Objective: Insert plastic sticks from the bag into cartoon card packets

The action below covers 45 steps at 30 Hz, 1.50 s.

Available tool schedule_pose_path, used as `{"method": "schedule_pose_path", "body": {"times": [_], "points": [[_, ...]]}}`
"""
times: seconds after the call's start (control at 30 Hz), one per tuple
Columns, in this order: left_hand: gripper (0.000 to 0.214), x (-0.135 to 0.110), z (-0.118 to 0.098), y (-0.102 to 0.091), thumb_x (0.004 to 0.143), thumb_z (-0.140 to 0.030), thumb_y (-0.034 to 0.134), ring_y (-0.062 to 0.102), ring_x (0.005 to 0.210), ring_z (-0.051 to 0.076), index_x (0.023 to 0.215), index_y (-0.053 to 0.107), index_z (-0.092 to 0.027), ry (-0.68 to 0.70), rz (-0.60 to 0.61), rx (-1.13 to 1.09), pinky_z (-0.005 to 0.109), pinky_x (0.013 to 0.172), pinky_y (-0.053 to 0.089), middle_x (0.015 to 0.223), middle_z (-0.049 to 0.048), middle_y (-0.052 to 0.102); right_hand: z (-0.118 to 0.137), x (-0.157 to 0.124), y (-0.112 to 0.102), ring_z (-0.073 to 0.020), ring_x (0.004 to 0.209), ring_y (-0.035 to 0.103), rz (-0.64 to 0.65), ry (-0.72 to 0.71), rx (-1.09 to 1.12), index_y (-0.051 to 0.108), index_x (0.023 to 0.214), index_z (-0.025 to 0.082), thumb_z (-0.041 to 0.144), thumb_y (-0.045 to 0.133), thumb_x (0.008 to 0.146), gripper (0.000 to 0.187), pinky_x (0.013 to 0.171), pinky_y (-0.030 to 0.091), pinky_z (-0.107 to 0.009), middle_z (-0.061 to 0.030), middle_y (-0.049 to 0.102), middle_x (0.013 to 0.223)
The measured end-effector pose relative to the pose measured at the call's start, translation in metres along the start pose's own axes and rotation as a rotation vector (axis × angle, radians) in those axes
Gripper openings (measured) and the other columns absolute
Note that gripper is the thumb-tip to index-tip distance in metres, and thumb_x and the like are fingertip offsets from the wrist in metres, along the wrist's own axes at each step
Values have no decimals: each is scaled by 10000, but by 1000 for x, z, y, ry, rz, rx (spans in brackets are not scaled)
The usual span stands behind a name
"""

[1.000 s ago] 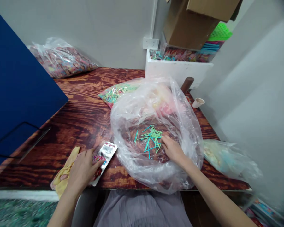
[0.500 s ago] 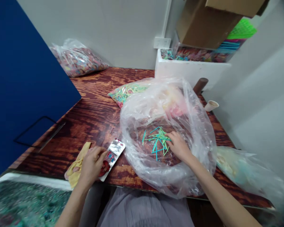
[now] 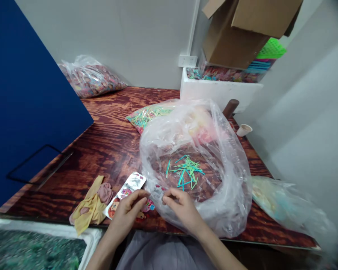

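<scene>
My left hand [image 3: 129, 212] pinches a small cartoon-printed packet [image 3: 148, 206] at the table's near edge. My right hand [image 3: 182, 207] is just to its right, fingers curled toward the packet; what they hold is too small to make out. Under my left fingers lies a stack of silver printed packets [image 3: 127, 187]. Behind my hands a large clear plastic bag [image 3: 231, 150] lies open, with a loose heap of green and blue sticks [image 3: 187, 170] inside.
On the wooden table [image 3: 107, 138]: a yellow and pink cloth [image 3: 90, 206], a bag of coloured sticks [image 3: 146, 114], a bag of packets [image 3: 92, 78], a white foam box [image 3: 219, 92], a paper cup [image 3: 243, 130], another bag [image 3: 284, 206]. A blue panel [image 3: 25, 93] stands left.
My right hand has come out of the clear bag, away from the sticks, to the near edge. My left hand has lifted a small packet off the stack toward it.
</scene>
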<state>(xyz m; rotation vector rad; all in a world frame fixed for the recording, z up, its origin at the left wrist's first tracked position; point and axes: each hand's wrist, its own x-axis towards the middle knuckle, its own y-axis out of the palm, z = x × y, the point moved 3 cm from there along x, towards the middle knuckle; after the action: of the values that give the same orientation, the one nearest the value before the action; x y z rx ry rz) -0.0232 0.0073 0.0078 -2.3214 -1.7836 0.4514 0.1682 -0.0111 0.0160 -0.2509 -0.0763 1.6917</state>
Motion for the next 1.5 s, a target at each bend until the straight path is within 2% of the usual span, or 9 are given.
{"method": "schedule_pose_path", "body": {"times": [0.23, 0.5, 0.63, 0.7, 0.83, 0.97, 1.07, 1.37, 1.5], "points": [[328, -1, -10, 28, 899, -444, 524, 527, 593, 142, 691, 577, -196, 82, -187, 53, 240, 572, 401, 618, -19, 551, 2, -15, 6, -141, 764, 559, -3, -29, 67, 627, 791, 196, 194, 568, 869, 98, 720, 398, -246, 28, 612, 769], [289, -3, -12, 48, 920, -449, 503, 516, 650, 149, 774, 557, -205, 49, -31, 6, 248, 606, 417, 704, -14, 538, -14, -12, -7, -133, 629, 520, -97, 95, 255, 568, 696, 200, 330, 610, 842, 199, 631, 398, -251, 36, 558, 623], [295, -2, -3, 50, 830, -472, 623, 507, 594, 133, 762, 582, -188, -59, -78, -164, 228, 547, 424, 661, -27, 532, -9, -14, -6, -134, 647, 533, -192, 62, 267, 570, 683, 199, 324, 603, 854, 213, 643, 407, -249, 32, 564, 634], [310, -2, 0, 47, 831, -474, 617, 503, 586, 131, 734, 607, -180, -51, -126, -152, 224, 540, 419, 632, -22, 538, -2, -12, -11, -137, 664, 554, -112, 49, 249, 587, 706, 195, 313, 584, 875, 206, 663, 422, -251, 27, 590, 650], [308, -5, 5, 34, 852, -468, 591, 587, 670, 161, 814, 695, -181, 13, -206, -51, 239, 625, 470, 707, 8, 643, 1, 11, -50, -159, 777, 609, 213, -33, -88, 650, 825, 198, 264, 536, 924, 164, 733, 439, -266, 7, 665, 782], [327, -7, 10, 22, 827, -490, 615, 655, 786, 207, 823, 738, -187, 47, -237, -7, 265, 716, 515, 826, 44, 723, -25, 50, -117, -224, 986, 578, -117, -7, -904, 644, 902, 178, 152, 551, 901, 96, 860, 400, -317, -80, 668, 986], [328, -9, 14, 21, 833, -492, 616, 663, 797, 210, 832, 748, -192, 54, -226, 0, 264, 711, 520, 843, 49, 733, -51, 65, -136, -257, 1036, 551, -150, 76, -1237, 639, 964, 159, 91, 528, 883, 153, 844, 389, -325, -137, 644, 1061], [370, -8, 34, 14, 808, -537, 630, 681, 839, 238, 852, 760, -193, 16, -217, -8, 301, 757, 548, 886, 68, 750, -62, 76, -151, -184, 940, 592, -224, 155, -1189, 626, 950, 191, 125, 473, 915, 170, 777, 373, -265, -63, 665, 1006], [368, -6, 30, 13, 792, -543, 645, 688, 847, 240, 851, 762, -199, 2, -235, -21, 306, 776, 553, 894, 65, 754, -64, 96, -153, -225, 951, 609, -283, 229, -1172, 649, 992, 145, 298, 466, 972, 239, 761, 385, -300, -127, 681, 1033]]}}
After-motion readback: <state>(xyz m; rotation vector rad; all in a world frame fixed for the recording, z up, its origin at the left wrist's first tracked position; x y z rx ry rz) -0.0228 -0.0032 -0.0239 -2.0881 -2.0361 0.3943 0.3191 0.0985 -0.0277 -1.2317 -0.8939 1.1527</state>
